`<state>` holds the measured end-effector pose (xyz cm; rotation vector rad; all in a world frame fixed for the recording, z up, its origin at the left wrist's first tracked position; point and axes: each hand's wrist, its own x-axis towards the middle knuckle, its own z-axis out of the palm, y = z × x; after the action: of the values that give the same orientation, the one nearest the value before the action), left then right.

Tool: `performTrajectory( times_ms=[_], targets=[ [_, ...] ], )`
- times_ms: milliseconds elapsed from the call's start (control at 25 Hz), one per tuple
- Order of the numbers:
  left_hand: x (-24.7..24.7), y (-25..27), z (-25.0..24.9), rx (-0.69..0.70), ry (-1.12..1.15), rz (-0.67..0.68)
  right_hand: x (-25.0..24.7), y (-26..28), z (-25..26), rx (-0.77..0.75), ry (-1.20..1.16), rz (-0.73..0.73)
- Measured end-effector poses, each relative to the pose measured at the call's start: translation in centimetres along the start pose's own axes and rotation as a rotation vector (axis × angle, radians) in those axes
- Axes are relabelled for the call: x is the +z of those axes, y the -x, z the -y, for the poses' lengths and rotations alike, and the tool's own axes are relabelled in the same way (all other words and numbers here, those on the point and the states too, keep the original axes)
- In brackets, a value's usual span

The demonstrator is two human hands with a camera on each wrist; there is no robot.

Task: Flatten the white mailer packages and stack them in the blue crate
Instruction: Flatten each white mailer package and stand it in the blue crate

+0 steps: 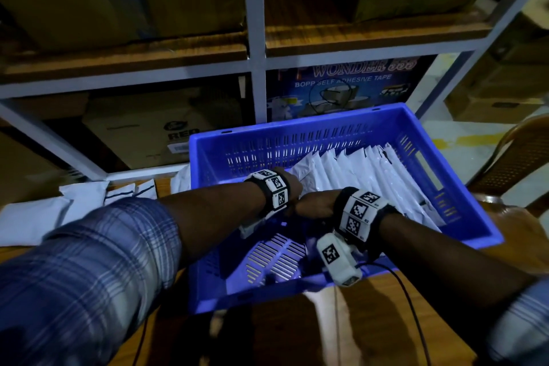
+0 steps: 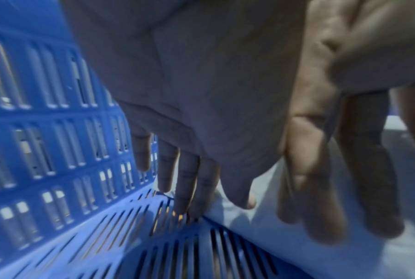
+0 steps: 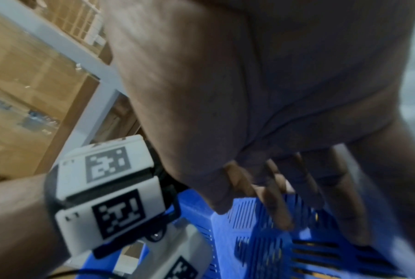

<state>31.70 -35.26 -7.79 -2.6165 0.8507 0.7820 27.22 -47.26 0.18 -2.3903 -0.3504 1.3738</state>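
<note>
Reaching into the blue crate (image 1: 341, 123), both hands, left hand (image 1: 292, 184) and right hand (image 1: 315, 203), press straight-fingered, side by side, against white mailer packages (image 1: 356, 175) standing along its right side.

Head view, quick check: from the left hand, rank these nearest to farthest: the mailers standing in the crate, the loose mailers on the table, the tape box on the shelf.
From the left hand, inside the blue crate:
1. Standing mailers, right against the hand, filling the crate's right side.
2. Loose mailers, outside the crate, on the table at far left.
3. Tape box, beyond the crate's far wall, on the lower shelf.
</note>
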Motion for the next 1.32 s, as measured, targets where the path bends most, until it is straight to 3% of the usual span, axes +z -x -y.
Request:
performTrajectory(
  times_ms=[120, 360, 440, 560, 720, 800, 880, 1080, 1320],
  targets=[
    [-0.1, 1.2, 0.1, 0.009, -0.016, 0.003, 0.0, 1.0, 0.5, -0.029, 0.028, -0.016],
    [-4.8, 5.2, 0.0, -0.149, 0.086, -0.025, -0.4, 4.1, 2.5, -0.085, 0.175, -0.192],
    [-6.3, 8.2, 1.2, -0.153, 0.250, -0.158, 0.0, 5.5, 4.0, -0.128, 0.255, -0.325],
    [-4.8, 13.3, 3.3, -0.202, 0.520, -0.491, 2.0, 7.1, 6.1, -0.212, 0.315, -0.573],
    [2.9, 21.4, 2.6, -0.270, 0.772, -0.990, 8.9, 8.3, 10.6, -0.341, 0.142, -0.824],
    [7.5, 25.7, 1.0, -0.297, 0.848, -1.104, 13.2, 8.3, 13.0, -0.409, 0.103, -0.868],
    [12.2, 30.1, -0.3, -0.361, 0.921, -1.068, 18.0, 7.8, 15.4, -0.424, 0.066, -0.843],
    [23.3, 37.4, -0.8, -0.491, 0.948, -0.825, 28.3, 4.8, 19.8, -0.389, 0.029, -0.651],
    [29.1, 38.7, 1.1, -0.563, 1.008, -0.666, 31.7, -1.3, 20.8, -0.245, 0.053, -0.503]
  ],
)
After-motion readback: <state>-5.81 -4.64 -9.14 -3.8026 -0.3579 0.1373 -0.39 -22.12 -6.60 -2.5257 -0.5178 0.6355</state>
